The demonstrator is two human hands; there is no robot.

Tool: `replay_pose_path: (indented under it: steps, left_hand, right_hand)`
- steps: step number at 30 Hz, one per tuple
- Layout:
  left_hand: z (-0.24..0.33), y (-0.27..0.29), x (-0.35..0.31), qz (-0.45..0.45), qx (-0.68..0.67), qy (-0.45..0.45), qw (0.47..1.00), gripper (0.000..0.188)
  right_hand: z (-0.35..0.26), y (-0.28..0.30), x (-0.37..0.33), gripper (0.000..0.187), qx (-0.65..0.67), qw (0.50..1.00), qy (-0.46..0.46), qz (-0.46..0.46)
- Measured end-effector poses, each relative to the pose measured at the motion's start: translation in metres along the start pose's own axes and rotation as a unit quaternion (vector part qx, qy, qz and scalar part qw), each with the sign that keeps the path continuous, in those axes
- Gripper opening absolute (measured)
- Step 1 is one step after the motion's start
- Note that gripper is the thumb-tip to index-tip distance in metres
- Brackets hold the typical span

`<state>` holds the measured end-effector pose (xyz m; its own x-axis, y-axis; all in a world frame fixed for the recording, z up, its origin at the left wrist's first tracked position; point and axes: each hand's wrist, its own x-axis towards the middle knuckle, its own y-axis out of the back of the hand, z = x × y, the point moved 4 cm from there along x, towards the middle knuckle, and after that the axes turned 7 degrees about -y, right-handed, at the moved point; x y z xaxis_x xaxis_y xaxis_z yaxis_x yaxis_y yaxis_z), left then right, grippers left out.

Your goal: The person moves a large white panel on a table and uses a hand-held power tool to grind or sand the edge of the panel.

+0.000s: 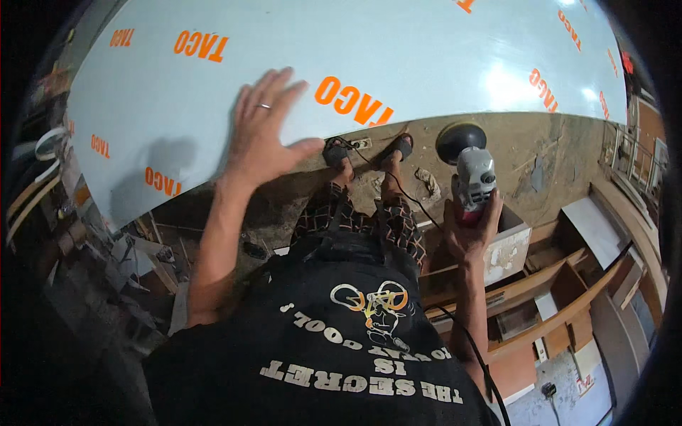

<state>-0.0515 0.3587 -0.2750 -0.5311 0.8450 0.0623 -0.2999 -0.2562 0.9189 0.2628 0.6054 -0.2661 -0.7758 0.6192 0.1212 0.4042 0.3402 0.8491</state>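
Observation:
A large pale blue-white panel [270,28] with repeated orange print fills the far side. Over its near edge my left hand [263,131] is spread, fingers stretched out and a ring on one of them. Whether the palm touches the surface I cannot tell. On the right, my right hand [472,231] grips a corded power polisher [474,174] by its body. The tool's round black pad [460,142] points away from me, beside the panel's near edge and apart from it. A dark cord [470,339] runs along my right forearm.
Wooden frames with compartments [540,305] stand low on the right, beside a pale box [508,254]. My sandalled feet [398,148] are on the brown floor [526,160] below the panel edge. Another thin cable [410,193] hangs before my legs. Offcuts [145,263] lie at left.

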Motion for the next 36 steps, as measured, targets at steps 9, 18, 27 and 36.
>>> replay_pose_path:
  steps: [9,18,27,36]
  left_hand:
    - [-0.066,0.031,-0.068,-0.088,-0.01,0.017,0.996,0.088]
    - [-0.249,0.095,-0.188,0.097,0.101,0.096,0.986,0.067]
    - [-0.259,0.097,-0.192,0.131,0.113,0.1,0.98,0.055]
    - [-0.258,0.1,-0.195,0.145,0.101,0.097,0.979,0.054]
  right_hand:
    - [-0.038,-0.047,-0.025,0.099,0.043,0.989,0.081,-0.112]
    - [-0.156,-0.086,-0.02,0.095,0.056,0.932,0.197,-0.3]
    - [-0.239,-0.134,-0.035,0.081,0.01,0.898,0.3,-0.322]
    - [-0.17,-0.086,-0.029,0.081,-0.022,0.964,0.133,-0.23]
